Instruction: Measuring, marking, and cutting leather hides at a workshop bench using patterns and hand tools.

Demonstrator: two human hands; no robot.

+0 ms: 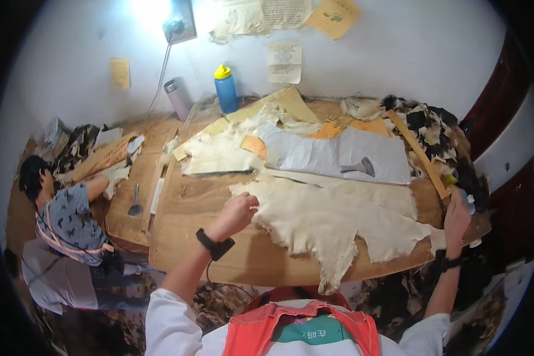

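Note:
A pale, furless hide (350, 213) lies across the wooden table in front of me, one ragged tip hanging over the near edge. My left hand (241, 210) is closed at the hide's left edge, its fingers curled; whatever they hold is hidden. Far to the right, my right hand (456, 215) reaches to the table's right end. Its fingers close beside a small bluish-white object (470, 203) whose kind I cannot make out. Behind the hide lies a white paper sheet (338, 153), with a fan-shaped metal scraper blade (358, 168) resting on it.
A long wooden strip (418, 154) slants beside a heap of black-and-white fur scraps (442, 130). A blue bottle (226, 94) with a yellow cap and a pinkish flask (177, 99) stand at the back wall. Another person (71, 219) works at the left, near a second scraper (135, 203).

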